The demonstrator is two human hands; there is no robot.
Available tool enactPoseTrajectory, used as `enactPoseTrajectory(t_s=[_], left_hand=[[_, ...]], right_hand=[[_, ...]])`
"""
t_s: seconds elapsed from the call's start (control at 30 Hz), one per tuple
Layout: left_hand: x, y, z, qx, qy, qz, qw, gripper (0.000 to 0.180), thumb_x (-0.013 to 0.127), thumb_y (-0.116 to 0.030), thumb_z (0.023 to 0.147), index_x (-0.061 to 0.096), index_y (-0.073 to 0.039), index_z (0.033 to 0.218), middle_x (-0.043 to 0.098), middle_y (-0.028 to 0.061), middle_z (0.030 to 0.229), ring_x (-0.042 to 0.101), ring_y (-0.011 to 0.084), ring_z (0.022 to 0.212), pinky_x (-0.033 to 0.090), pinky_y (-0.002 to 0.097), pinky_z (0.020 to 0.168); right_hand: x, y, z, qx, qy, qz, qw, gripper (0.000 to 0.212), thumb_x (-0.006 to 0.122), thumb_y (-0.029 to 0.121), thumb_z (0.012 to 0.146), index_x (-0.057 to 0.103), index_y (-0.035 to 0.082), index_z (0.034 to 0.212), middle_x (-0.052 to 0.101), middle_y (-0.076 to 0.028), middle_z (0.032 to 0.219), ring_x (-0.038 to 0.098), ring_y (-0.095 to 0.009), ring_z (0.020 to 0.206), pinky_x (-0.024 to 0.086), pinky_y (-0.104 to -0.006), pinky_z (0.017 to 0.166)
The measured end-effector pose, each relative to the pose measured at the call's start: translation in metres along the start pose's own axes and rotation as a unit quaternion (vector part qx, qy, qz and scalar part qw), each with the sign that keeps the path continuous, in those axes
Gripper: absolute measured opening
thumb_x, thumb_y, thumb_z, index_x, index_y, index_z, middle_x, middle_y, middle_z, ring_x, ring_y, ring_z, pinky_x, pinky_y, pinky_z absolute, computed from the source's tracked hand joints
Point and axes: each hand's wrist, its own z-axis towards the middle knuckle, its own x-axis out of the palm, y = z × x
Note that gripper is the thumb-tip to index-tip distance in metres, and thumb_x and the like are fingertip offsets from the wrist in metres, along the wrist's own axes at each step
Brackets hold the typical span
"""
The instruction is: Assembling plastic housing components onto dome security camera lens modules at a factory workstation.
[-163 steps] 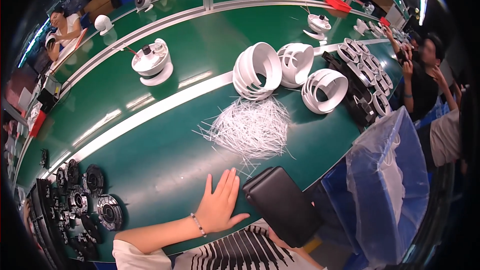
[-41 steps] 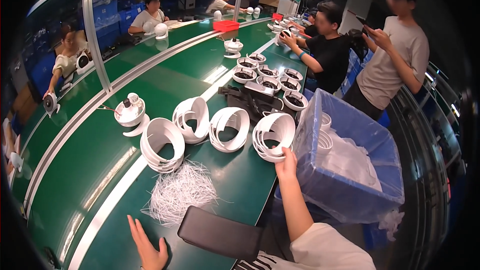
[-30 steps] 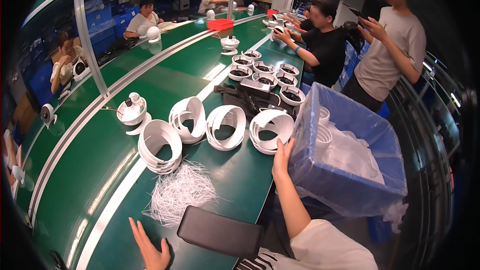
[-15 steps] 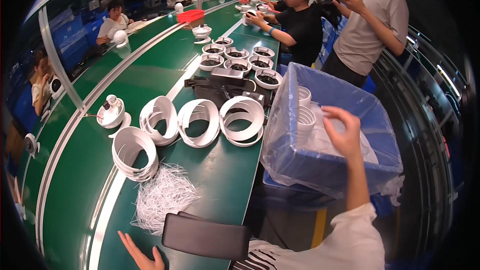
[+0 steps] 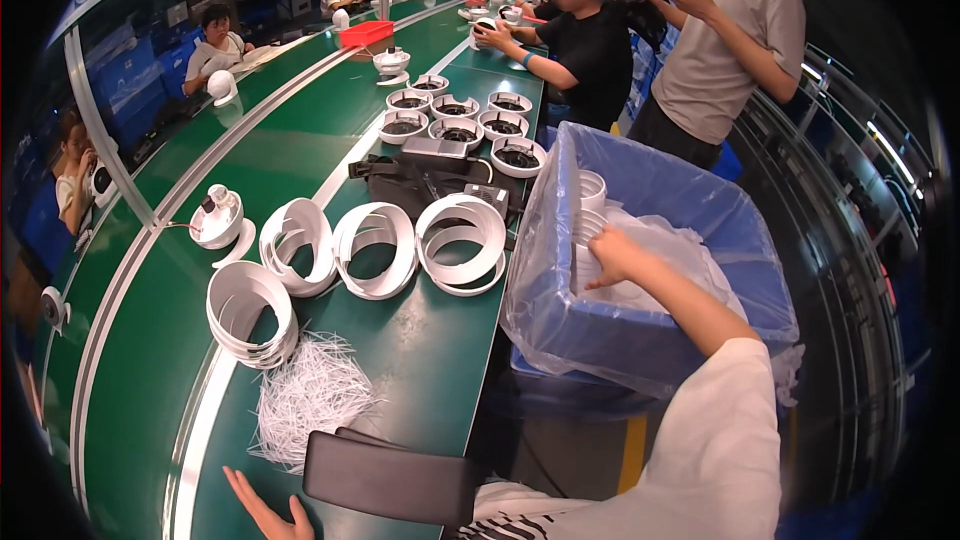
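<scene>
My right hand [image 5: 622, 258] reaches into a blue bin [image 5: 690, 340] lined with clear plastic. Its thumb and fingers are spread beside a stack of white plastic rings [image 5: 590, 225], seemingly touching it; some fingertips are hidden. My left hand [image 5: 268, 512] is open over the green table at the lower edge, fingers stretched, holding nothing. Just beyond it lies a heap of thin white strips [image 5: 312, 400], with a dark rectangular case [image 5: 390, 480] to its right. Past the heap, several bundles of wide white rings [image 5: 375, 250] stand on the table.
Round white housings with black insides [image 5: 455, 130] sit farther up the table, behind a black bag [image 5: 430, 185]. A white dome unit [image 5: 217, 220] stands left. A red tray [image 5: 367, 33] lies farther off. Co-workers sit along the line; a person [image 5: 730, 30] stands behind the bin.
My right hand has moved left and down, from over the bin's middle to the ring stack. The whole view has shifted slightly. My left hand stays open in about the same place.
</scene>
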Motion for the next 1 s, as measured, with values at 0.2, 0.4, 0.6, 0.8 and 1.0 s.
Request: enactPoseTrajectory(t_s=[0.2,0.4,0.6,0.8,1.0], left_hand=[[0.0,0.003,-0.001,0.001,-0.006,0.005,1.0,0.071,0.055,-0.013,0.074,0.016,0.008,0.129,0.012,0.027,0.135,0.014,0.0388,0.126,0.013,0.0414,0.103],[0.008,0.008,-0.001,0.012,-0.016,-0.009,1.0,0.07,0.052,-0.007,0.071,0.016,0.007,0.129,0.013,0.0251,0.136,0.014,0.0385,0.126,0.013,0.0418,0.103],[0.01,0.011,0.0,0.03,-0.028,-0.038,0.998,0.073,0.05,0.0,0.066,0.016,0.004,0.13,0.012,0.0219,0.137,0.014,0.0367,0.127,0.013,0.0404,0.103],[0.009,0.021,-0.002,0.036,-0.022,-0.035,0.998,0.074,0.054,-0.001,0.064,0.018,0.006,0.128,0.012,0.0264,0.135,0.019,0.0414,0.123,0.018,0.042,0.101],[0.009,0.022,-0.003,0.05,-0.005,-0.036,0.998,0.076,0.057,-0.004,0.065,0.016,0.005,0.128,0.013,0.0286,0.134,0.02,0.0423,0.122,0.02,0.0429,0.1]], right_hand=[[0.04,-0.027,0.047,0.041,0.119,0.059,0.99,0.061,0.072,0.051,0.05,0.063,-0.002,0.078,0.061,-0.019,0.085,0.058,-0.03,0.082,0.046,-0.0354,0.074],[0.109,-0.029,0.066,-0.038,0.185,0.091,0.978,0.061,0.071,0.044,0.048,0.062,-0.002,0.088,0.059,-0.019,0.095,0.057,-0.03,0.089,0.045,-0.0336,0.077],[0.126,-0.037,0.065,0.02,0.099,0.068,0.993,0.043,0.07,0.024,0.048,0.063,0.006,0.086,0.06,-0.017,0.089,0.058,-0.031,0.082,0.047,-0.0355,0.073],[-0.049,-0.017,0.031,0.101,0.014,0.158,0.982,0.061,0.077,0.037,0.047,0.058,-0.002,0.09,0.059,-0.02,0.09,0.057,-0.03,0.085,0.045,-0.0341,0.076],[-0.135,0.046,-0.05,0.155,-0.431,0.117,0.881,0.042,0.073,0.018,0.053,0.054,-0.002,0.084,0.06,-0.018,0.075,0.059,-0.031,0.067,0.045,-0.035,0.063]])
